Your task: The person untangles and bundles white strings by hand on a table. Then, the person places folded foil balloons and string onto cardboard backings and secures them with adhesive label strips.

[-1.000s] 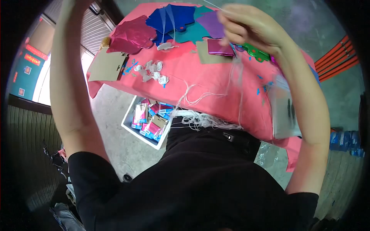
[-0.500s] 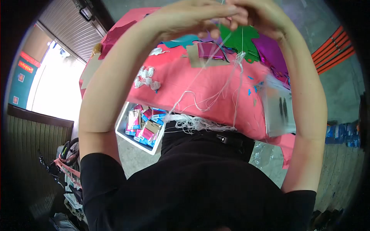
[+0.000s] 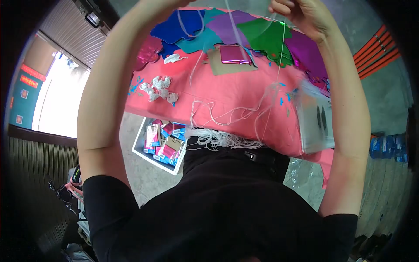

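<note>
My right hand (image 3: 303, 16) is raised at the top of the view, over the far side of the table. Its fingers are curled in on a thin white string (image 3: 283, 48), which hangs from it toward the table. Of my left hand (image 3: 181, 3) only the base shows at the top edge; its fingers are cut off. Blurred strands of string dangle near both hands. More white string (image 3: 235, 115) loops across the pink cloth (image 3: 235, 91), and a loose bundle of string (image 3: 222, 139) lies at my waist.
Small white string bundles (image 3: 160, 89) lie at the left. Shiny blue (image 3: 176, 27), purple and green foil pieces (image 3: 266, 39) cover the far side. Clear plastic bags (image 3: 312, 131) lie at the right. A white bin (image 3: 139, 150) of packets stands below, left.
My hands were close together at the top centre; now my left hand has moved left and up, mostly out of view. The strings have shifted, and more foil shows.
</note>
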`<state>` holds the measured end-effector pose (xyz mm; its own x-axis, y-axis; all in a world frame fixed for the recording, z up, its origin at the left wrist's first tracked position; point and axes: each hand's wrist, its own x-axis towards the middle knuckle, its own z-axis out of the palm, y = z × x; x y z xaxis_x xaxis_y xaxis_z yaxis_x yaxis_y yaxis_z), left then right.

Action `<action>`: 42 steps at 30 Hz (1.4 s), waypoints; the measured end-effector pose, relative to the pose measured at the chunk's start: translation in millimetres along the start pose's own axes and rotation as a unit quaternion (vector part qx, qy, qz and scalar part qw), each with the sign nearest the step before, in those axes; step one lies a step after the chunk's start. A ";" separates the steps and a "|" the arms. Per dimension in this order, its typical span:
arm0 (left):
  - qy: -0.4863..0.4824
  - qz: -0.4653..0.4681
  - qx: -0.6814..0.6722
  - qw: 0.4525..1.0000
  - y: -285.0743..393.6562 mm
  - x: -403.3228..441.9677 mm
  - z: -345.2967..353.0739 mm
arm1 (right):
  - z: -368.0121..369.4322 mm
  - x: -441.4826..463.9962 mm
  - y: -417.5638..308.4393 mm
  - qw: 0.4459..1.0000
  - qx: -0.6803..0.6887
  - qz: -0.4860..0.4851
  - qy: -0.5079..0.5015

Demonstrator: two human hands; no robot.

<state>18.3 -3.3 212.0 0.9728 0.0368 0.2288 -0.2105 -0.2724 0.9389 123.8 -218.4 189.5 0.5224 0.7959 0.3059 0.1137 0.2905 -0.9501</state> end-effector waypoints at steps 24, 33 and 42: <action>-0.112 0.069 -0.205 0.970 -9.1 -4.6 66.1 | 41.2 24.9 -53.2 0.970 -0.104 -0.165 0.146; -0.160 -0.011 -0.280 0.946 -102.9 -2.3 1.8 | -148.5 -58.7 -9.8 0.968 -0.190 -0.007 0.164; -0.259 0.015 -0.070 0.963 -79.8 -17.1 66.9 | 35.5 -30.6 122.7 0.986 -0.150 0.069 0.009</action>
<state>25.0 -46.5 115.9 0.8766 -0.4628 0.1316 -0.2151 -0.1323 0.9676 91.7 -188.3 65.8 0.5644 0.8069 0.1742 0.2849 0.0076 -0.9585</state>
